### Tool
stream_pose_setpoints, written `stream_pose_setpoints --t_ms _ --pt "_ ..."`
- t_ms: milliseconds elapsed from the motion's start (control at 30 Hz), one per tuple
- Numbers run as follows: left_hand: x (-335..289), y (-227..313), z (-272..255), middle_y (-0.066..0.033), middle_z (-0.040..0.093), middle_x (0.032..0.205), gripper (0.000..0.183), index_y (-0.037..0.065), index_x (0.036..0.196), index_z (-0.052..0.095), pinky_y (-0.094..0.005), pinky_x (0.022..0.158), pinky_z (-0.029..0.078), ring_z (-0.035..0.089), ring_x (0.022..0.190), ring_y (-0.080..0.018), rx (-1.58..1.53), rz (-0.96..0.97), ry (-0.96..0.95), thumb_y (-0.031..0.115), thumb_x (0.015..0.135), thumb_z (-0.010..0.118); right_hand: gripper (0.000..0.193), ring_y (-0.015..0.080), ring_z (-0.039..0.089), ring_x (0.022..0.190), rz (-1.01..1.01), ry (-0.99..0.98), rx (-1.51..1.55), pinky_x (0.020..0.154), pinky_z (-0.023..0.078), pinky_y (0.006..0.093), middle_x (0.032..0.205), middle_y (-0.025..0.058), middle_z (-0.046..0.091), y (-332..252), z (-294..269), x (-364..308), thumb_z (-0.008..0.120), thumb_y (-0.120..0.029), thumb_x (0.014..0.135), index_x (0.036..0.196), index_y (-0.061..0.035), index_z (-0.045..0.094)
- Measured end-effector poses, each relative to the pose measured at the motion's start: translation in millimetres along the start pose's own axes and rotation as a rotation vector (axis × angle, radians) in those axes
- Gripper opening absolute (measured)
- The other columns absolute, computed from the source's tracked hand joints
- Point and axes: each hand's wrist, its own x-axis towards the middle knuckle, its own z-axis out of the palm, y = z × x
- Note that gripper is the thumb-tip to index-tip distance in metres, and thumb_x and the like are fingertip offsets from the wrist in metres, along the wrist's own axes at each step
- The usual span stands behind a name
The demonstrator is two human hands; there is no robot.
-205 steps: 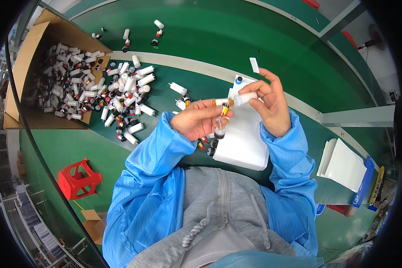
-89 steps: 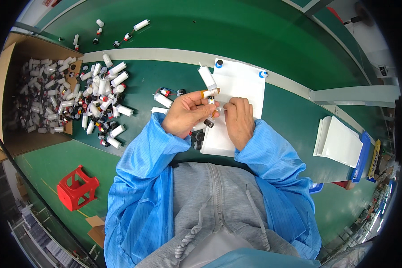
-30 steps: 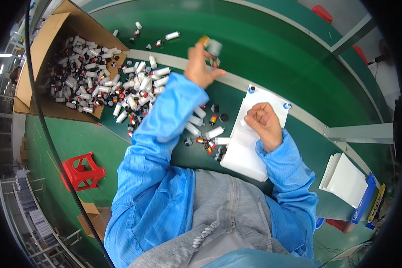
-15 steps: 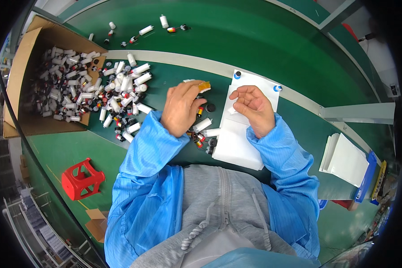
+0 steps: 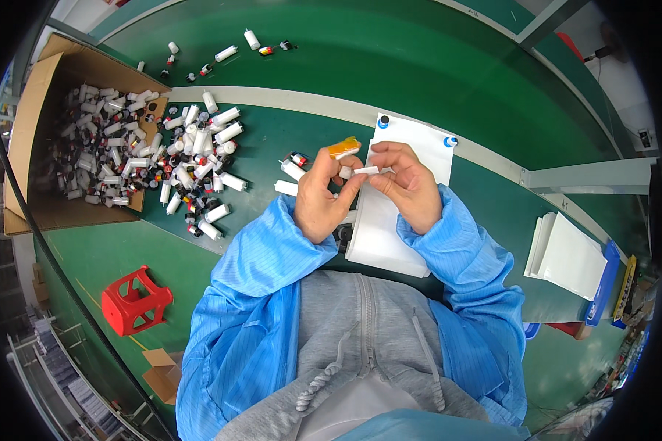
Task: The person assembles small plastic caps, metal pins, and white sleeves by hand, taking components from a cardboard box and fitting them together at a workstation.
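Note:
My left hand (image 5: 322,197) and my right hand (image 5: 408,187) meet over the bench, fingertips almost touching. Between them is a small white strip (image 5: 366,170), pinched by the thumb and fingers of both hands. A shiny amber piece (image 5: 343,148) sits at the left index fingertip; whether it is held or wrapped on the finger I cannot tell. Below the right hand lies a stack of white sheets (image 5: 390,239). Several small white cylinders (image 5: 293,170) lie beside the left hand, some partly hidden by it.
An open cardboard box (image 5: 33,140) full of white cylinders lies on its side at the left, with a loose pile (image 5: 198,147) spilling out. Two blue-and-white bottles (image 5: 450,142) stand on the far sheets. More sheets (image 5: 566,257) lie right. A red stool (image 5: 136,300) stands below left.
My left hand has moved right and nearer to my body, up to the right hand. The white strip, earlier at the right fingertips alone, is now between both hands.

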Motion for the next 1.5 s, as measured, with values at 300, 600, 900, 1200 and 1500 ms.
stream_pose_setpoints --t_ms 300,600,900,1200,1500 --pt "2 -3 -4 -0.007 0.065 0.096 0.045 0.001 0.116 0.049 -0.0246 0.068 0.049 0.062 0.081 -0.0155 -0.014 -0.069 -0.022 0.0 0.078 0.072 0.012 0.0243 0.052 0.112 -0.261 0.118 -0.254 0.098 0.038 0.0355 0.117 0.01 0.057 -25 -4 0 0.07 -0.001 0.081 0.092 -0.0051 0.067" --pt "4 15 -6 -0.0138 0.059 0.116 0.07 0.003 0.136 0.035 -0.0307 0.088 0.045 0.059 0.105 -0.0197 -0.113 0.016 0.015 -0.004 0.078 0.074 0.013 0.0164 0.055 0.104 0.083 0.019 0.099 0.095 0.04 0.0306 0.111 0.008 0.059 -18 -6 -2 0.066 -0.008 0.089 0.098 0.0007 0.067" --pt "4 23 -2 -0.012 0.068 0.088 0.047 -0.003 0.114 0.045 -0.0318 0.082 0.051 0.068 0.085 -0.0232 0.07 0.17 0.117 0.001 0.078 0.074 0.015 0.0152 0.051 0.103 0.139 -0.004 0.086 0.094 0.037 0.0286 0.111 0.006 0.058 -13 -4 -2 0.062 -0.012 0.092 0.096 0.0007 0.068" --pt "0 21 -9 -0.0059 0.064 0.082 0.062 -0.002 0.13 0.04 -0.0295 0.083 0.047 0.062 0.086 -0.0151 -0.013 0.022 0.027 -0.002 0.078 0.075 0.008 0.0184 0.052 0.104 -0.132 0.097 -0.106 0.091 0.04 0.0303 0.107 0.0091 0.055 -18 7 -9 0.067 -0.003 0.086 0.092 -0.0001 0.064" --pt "-7 10 -14 -0.0074 0.064 0.087 0.065 0.0 0.136 0.036 -0.0271 0.086 0.047 0.062 0.089 -0.0135 -0.316 -0.125 0.034 -0.007 0.081 0.07 0.046 0.0135 0.053 0.097 -0.108 -0.004 -0.24 0.088 0.038 0.0293 0.106 0.0068 0.06 -31 12 -10 0.067 0.001 0.083 0.123 -0.0062 0.046"
